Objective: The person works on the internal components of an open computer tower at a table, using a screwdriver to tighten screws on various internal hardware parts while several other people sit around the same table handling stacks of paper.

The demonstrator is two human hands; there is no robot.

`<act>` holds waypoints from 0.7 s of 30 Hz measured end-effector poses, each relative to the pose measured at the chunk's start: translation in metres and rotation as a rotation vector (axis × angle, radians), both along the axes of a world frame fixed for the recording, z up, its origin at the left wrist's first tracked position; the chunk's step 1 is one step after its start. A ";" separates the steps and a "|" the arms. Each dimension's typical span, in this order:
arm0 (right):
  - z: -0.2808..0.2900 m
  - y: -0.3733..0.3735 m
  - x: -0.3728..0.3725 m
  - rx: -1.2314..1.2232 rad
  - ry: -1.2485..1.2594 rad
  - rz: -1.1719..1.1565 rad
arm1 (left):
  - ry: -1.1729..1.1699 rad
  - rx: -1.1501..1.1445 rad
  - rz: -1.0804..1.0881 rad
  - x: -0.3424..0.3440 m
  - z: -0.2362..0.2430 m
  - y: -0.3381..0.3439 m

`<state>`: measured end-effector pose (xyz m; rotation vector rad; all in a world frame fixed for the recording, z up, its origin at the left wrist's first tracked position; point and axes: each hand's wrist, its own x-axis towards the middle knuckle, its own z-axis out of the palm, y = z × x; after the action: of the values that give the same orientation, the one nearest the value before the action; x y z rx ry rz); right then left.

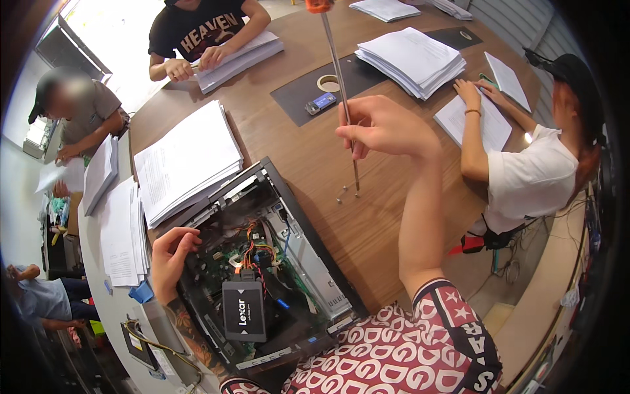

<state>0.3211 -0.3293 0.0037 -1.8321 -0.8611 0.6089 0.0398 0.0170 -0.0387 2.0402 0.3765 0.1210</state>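
Observation:
My right hand (387, 128) grips a long screwdriver (333, 56) by its metal shaft. The orange handle points up, and the tip comes down among several small screws (344, 190) on the table. My left hand (174, 256) is at the left edge of an opened black computer case (295, 217), fingers bent and tips close together; anything between them is too small to make out. Inside the case lie a black solid-state drive (244, 312), coloured cables (252, 246) and a green circuit board. The case stands tilted across the near table edge, against my body.
Paper stacks stand beyond the case (190, 157) and at the far right (410, 62). A dark mat (295, 98) carries a tape roll (328, 83) and a small blue item (320, 104). Other people sit around the table with papers. A metal drive unit (141, 345) lies left.

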 end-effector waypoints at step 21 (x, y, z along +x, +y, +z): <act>-0.005 0.014 0.000 -0.095 0.052 0.097 | -0.058 0.008 0.032 -0.003 0.001 0.000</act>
<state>0.3207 -0.3149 -0.0018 -1.8594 -0.9033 0.7667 0.0370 0.0169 -0.0382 2.0343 0.3729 0.2005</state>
